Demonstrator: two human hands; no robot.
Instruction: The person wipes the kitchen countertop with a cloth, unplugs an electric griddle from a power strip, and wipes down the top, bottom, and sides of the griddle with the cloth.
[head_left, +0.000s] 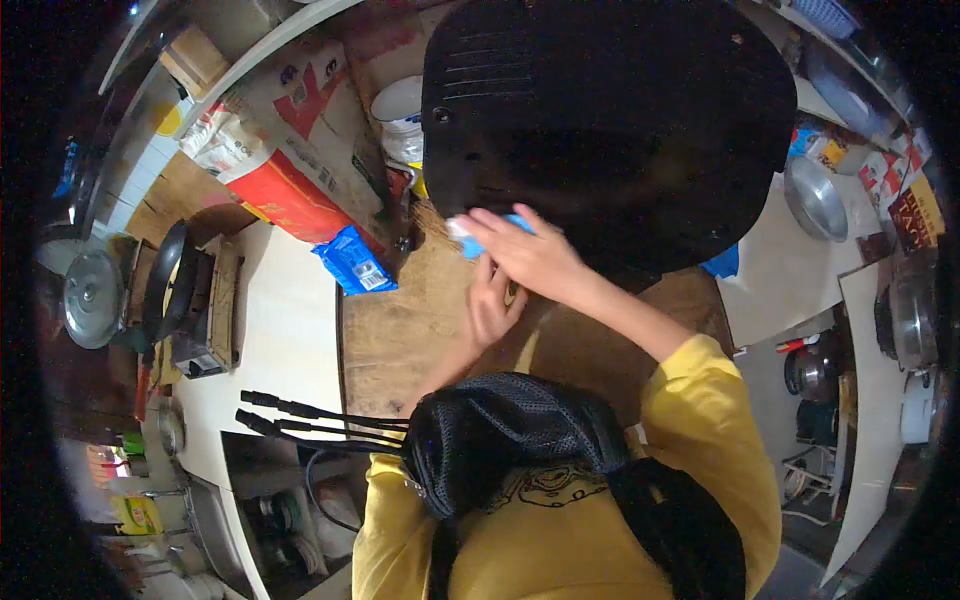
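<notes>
My right hand [538,262] reaches in from the right, its fingers over a small light-blue and white thing [470,244] that looks soft, perhaps a cloth or wrapper. Just below it, my left hand [490,308] is curled, its fingertips up against the right palm; what lies inside it is hidden. Both hands are above the brown wooden surface [400,335], at the lower left edge of a large black rounded panel [610,130]. A blue packet [355,262] lies to the left of the hands.
A red and white bag [290,195] and a carton [325,115] stand at the left, near a white bucket [400,105]. Farther left are a black pan [172,280] on a stove [213,310] and a lid [94,299]. A metal bowl [815,198] sits at the right.
</notes>
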